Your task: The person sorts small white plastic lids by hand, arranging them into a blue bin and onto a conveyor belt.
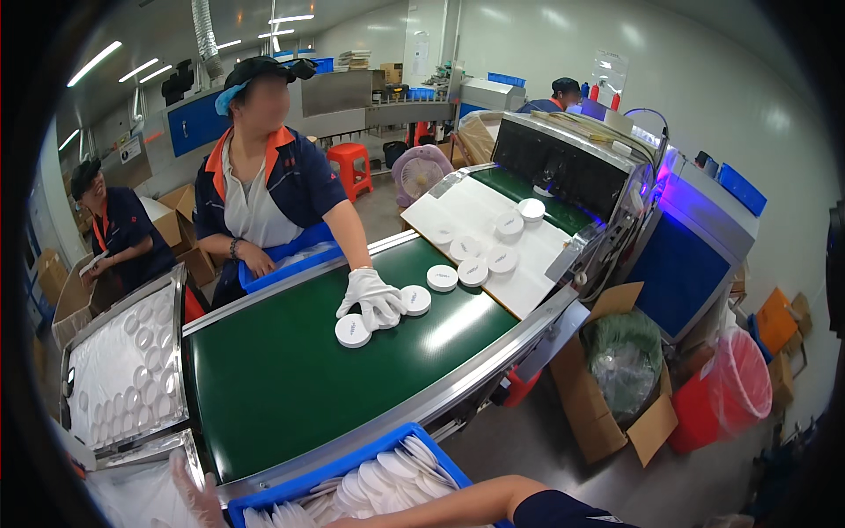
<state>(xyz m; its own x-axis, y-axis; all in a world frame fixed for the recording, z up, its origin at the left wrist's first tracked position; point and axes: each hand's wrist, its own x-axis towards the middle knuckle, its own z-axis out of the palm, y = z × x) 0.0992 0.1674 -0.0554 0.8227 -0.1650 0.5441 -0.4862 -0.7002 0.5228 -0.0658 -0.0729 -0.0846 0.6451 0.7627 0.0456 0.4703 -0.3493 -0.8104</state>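
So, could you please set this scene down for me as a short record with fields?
Left hand: at the lower tray; whether it grips anything is unclear
Right hand: out of view; right forearm reaches in over the blue bin
Bin contents: a heap of thin white discs
Work surface: green belt carrying a few white round pieces
Co-worker's hand: white-gloved, resting on pieces on the belt
Belt's far end: white sheet with more round pieces
Upper tray: scattered white pieces on a pale lining
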